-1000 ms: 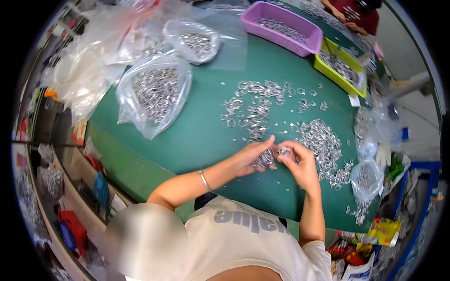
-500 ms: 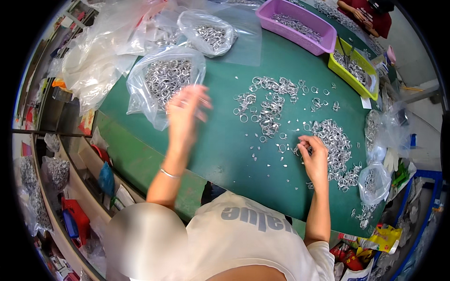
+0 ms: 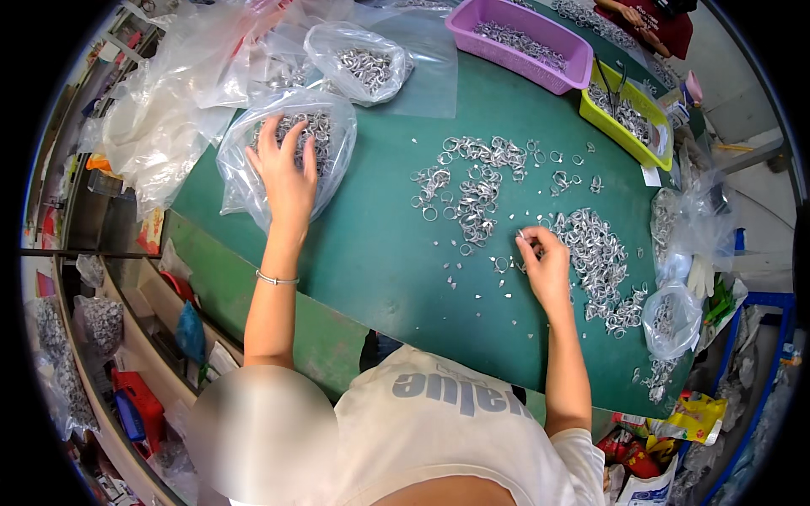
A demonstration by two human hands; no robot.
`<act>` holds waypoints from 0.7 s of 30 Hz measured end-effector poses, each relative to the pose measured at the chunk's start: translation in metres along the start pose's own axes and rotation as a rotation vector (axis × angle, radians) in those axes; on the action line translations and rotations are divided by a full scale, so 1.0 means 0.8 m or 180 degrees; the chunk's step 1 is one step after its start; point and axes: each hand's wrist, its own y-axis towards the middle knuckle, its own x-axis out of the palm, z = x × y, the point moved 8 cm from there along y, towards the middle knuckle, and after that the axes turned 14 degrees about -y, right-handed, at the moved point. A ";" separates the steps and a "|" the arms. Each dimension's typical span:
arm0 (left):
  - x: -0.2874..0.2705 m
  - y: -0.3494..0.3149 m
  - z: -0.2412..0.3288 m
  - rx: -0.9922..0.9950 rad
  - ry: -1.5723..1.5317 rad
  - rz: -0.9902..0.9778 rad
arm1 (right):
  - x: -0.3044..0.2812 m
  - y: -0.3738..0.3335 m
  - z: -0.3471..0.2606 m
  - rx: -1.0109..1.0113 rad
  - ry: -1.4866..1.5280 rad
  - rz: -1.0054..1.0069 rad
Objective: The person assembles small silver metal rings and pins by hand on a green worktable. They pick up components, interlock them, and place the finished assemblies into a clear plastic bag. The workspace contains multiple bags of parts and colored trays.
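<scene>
My left hand (image 3: 289, 179) is over the mouth of a clear plastic bag (image 3: 339, 160) filled with silver rings (image 3: 316, 131). Its fingers are spread and curve down toward the rings, with nothing visibly held. On the right, my right hand (image 3: 548, 263) is closed in a pinch above the table. A silvery glint shows at its fingertips, too small to name. Beside that hand lies a large heap of silver rings (image 3: 595, 266). Farther off, looser clusters of rings (image 3: 479, 198) are spread out, and tiny silver bits (image 3: 478, 296) dot the green tabletop (image 3: 380, 244).
A second bag of rings (image 3: 367, 69) stands behind the first, beside crumpled plastic sheeting (image 3: 156, 126). Purple (image 3: 519, 52) and yellow-green (image 3: 626, 118) bins with metal pieces stand at the back right. A small bag (image 3: 672, 319) sits at the right edge. A co-worker (image 3: 654, 25) is across the table.
My left hand has moved left from the bag's near right side to over its mouth, its fingers spreading. The right hand stays pinched near the heap. The whole view has shifted slightly.
</scene>
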 end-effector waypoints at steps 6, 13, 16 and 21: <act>-0.004 -0.011 0.039 0.0295 -0.0878 0.0243 | 0.031 0.010 0.010 0.0559 0.3520 -0.1128; 0.038 -0.046 0.119 0.0436 -0.1892 -0.0450 | 0.043 0.032 -0.001 0.0622 0.3180 -0.0908; 0.055 -0.071 0.128 0.0368 -0.2218 -0.0829 | 0.040 0.033 -0.007 0.0532 0.2186 -0.0797; 0.096 -0.106 0.156 0.0142 -0.2335 -0.1896 | 0.034 0.058 -0.020 -0.0456 0.0771 0.0183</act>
